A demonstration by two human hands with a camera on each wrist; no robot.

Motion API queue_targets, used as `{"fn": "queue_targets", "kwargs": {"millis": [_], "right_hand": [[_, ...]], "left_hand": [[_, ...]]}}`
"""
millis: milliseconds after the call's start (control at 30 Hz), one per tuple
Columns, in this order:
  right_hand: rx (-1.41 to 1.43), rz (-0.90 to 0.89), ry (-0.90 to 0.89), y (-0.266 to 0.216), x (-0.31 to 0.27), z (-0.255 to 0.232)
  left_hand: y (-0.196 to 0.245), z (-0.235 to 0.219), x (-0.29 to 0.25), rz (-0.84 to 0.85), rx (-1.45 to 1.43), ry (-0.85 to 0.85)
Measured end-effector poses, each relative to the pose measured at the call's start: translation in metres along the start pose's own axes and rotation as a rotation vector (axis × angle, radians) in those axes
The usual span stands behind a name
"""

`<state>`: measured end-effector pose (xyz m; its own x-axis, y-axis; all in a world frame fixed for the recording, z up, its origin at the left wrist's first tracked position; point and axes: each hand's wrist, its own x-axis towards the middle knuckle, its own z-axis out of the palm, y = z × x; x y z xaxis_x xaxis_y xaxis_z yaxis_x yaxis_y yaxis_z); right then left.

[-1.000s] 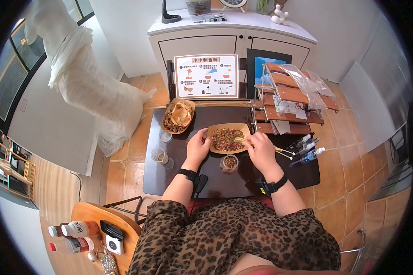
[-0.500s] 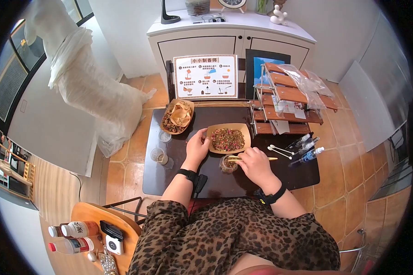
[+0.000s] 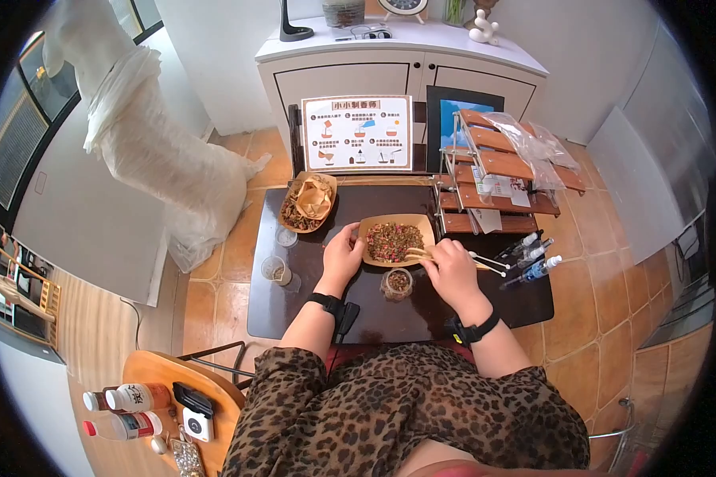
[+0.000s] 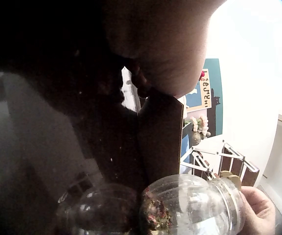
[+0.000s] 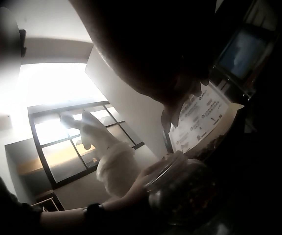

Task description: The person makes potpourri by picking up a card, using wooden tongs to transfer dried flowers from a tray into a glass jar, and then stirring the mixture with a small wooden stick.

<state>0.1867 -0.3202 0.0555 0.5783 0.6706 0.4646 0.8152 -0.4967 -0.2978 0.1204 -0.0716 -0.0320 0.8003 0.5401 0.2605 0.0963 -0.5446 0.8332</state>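
A brown paper tray [image 3: 429,230] of dried petals and bits of herb sits mid-table. My left hand [image 3: 342,256] holds its left side, fingers and thumb at the rim. Over the tray's near right corner, my right hand [image 3: 454,270] pinches gold-coloured tongs [image 3: 416,254], their tips down among the petals. A small clear jar [image 3: 396,285] stands just in front of the tray, open at the top. In the left wrist view, the jar [image 4: 185,205] shows petals at its bottom, and part of my right hand [image 4: 258,210] appears behind its mouth.
A second paper tray [image 3: 297,213] with dried pieces and a crumpled paper stands back left, near clear cups [image 3: 275,269]. On the right are white-tipped sticks [image 3: 489,264], small bottles [image 3: 537,270] and a wooden folding rack [image 3: 497,187]. An instruction sheet [image 3: 358,133] stands behind the table.
My right hand moved the tongs from the tray to over the jar, then back to the tray's right side. My left hand has stayed at the tray.
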Motion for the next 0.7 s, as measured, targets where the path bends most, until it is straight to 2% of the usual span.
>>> {"fn": "queue_targets", "kwargs": {"millis": [233, 700], "right_hand": [[-0.149, 0.100, -0.029, 0.034, 0.011, 0.030], [-0.204, 0.070, -0.105, 0.038, 0.027, 0.065]], "left_hand": [[0.003, -0.002, 0.000, -0.008, -0.010, -0.013], [-0.001, 0.000, 0.000, 0.000, -0.005, -0.011]]}}
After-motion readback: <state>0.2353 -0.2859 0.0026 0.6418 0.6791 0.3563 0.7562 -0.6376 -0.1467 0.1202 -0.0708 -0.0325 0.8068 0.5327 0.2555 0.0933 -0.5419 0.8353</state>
